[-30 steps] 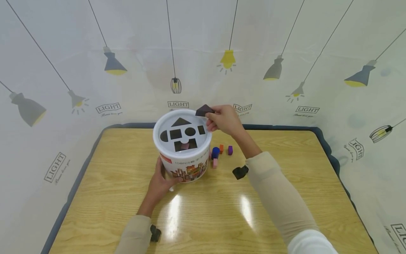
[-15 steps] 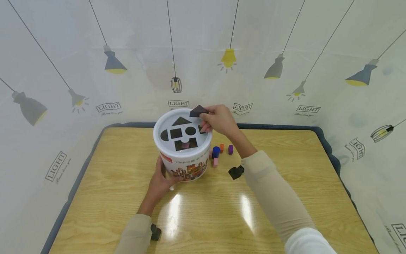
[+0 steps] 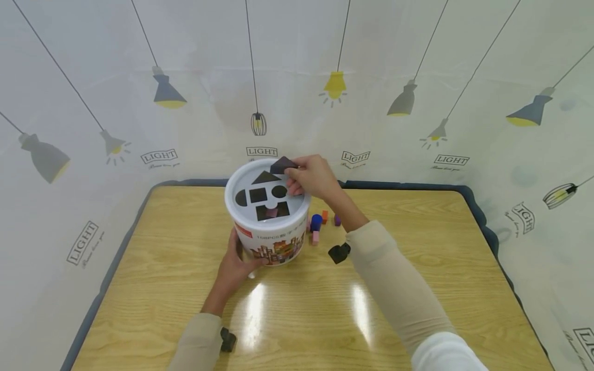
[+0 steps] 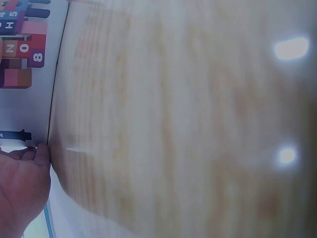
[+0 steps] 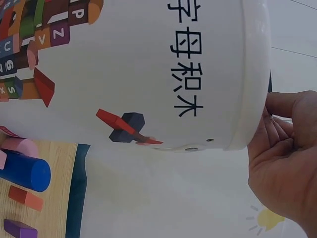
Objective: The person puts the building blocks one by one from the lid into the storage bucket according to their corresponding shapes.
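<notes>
A white bucket (image 3: 287, 234) printed with colourful blocks stands on the table, its white lid (image 3: 243, 179) cut with shaped holes. My left hand (image 3: 234, 268) grips its lower left side, thumb across the front. Between the thumb and fingers of my right hand (image 3: 315, 178) is a dark purple triangular block (image 3: 282, 165), pinched over the lid's far right, just behind the triangular hole. Something pink (image 3: 271, 212) shows through the lid's front hole. In the right wrist view the bucket's rim (image 5: 255, 74) hides the block and fingertips of the right hand (image 5: 287, 153).
Right of the bucket lie a blue cylinder (image 3: 316, 222), an orange block (image 3: 325, 216), a pink block (image 3: 315, 238) and a purple block (image 3: 337, 220), partly behind the forearm. The wooden table (image 3: 162, 257) ends at a white wall sheet printed with lamps (image 3: 209, 129).
My right hand has moved left over the lid with the triangular block, from its right rim toward the triangular hole. The left hand and bucket have stayed in place.
</notes>
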The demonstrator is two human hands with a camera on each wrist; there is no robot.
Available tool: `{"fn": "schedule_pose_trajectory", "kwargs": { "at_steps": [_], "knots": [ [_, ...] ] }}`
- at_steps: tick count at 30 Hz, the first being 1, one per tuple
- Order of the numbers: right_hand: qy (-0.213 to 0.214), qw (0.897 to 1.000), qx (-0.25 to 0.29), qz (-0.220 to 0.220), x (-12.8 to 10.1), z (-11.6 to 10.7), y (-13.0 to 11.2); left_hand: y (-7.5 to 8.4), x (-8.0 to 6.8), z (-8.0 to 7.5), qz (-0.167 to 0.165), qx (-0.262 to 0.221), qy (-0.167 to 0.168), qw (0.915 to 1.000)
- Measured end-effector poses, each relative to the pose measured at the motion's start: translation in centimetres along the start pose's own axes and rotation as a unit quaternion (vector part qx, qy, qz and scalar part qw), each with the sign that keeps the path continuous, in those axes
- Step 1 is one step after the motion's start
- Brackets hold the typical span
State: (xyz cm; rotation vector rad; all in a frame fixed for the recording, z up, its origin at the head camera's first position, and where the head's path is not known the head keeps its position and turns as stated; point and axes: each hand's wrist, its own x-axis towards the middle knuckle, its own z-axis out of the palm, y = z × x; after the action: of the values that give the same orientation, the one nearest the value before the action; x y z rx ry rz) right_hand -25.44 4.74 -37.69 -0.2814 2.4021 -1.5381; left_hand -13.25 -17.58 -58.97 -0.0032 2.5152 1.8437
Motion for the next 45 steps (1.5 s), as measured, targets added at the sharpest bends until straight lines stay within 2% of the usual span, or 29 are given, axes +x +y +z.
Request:
{"fn": "schedule_pose_trajectory", "kwargs": {
  "at_steps": [5,11,13,20,23,27,34,40,45],
  "knots": [
    [-0.008,1.000,-0.002,-0.001,0.1,0.4,-0.2,0.2,-0.1,0.0,-0.004,0.004,0.002,1.0000],
    [-0.020,0.999,-0.026,-0.023,0.1,1.0,-0.4,0.6,-0.2,-0.1,-0.012,0.005,-0.005,0.9999],
    [-0.023,0.999,-0.036,-0.030,0.1,1.2,-0.4,1.1,-0.3,-0.2,-0.013,-0.001,-0.009,0.9999],
    [-0.036,0.997,-0.061,-0.028,0.2,1.5,-0.8,4.2,-1.2,-0.6,-0.020,-0.007,-0.024,0.9995],
    [-0.039,0.996,-0.069,-0.030,0.3,1.6,-0.9,4.6,-1.4,-0.6,-0.022,-0.009,-0.023,0.9995],
    [-0.037,0.996,-0.079,-0.030,0.5,1.8,-0.9,4.6,-1.4,-0.5,-0.021,-0.013,-0.021,0.9995],
    [-0.045,0.995,-0.081,-0.032,0.8,2.1,-0.9,4.4,-1.5,-0.5,-0.014,0.010,-0.016,0.9997],
    [-0.046,0.993,-0.107,-0.036,0.8,2.2,-1.2,4.3,-1.4,-0.5,-0.017,0.011,-0.021,0.9996],
    [-0.053,0.991,-0.123,-0.027,0.8,2.2,-1.5,3.4,-1.0,-0.5,-0.017,0.004,-0.021,0.9996]
  ]
}}
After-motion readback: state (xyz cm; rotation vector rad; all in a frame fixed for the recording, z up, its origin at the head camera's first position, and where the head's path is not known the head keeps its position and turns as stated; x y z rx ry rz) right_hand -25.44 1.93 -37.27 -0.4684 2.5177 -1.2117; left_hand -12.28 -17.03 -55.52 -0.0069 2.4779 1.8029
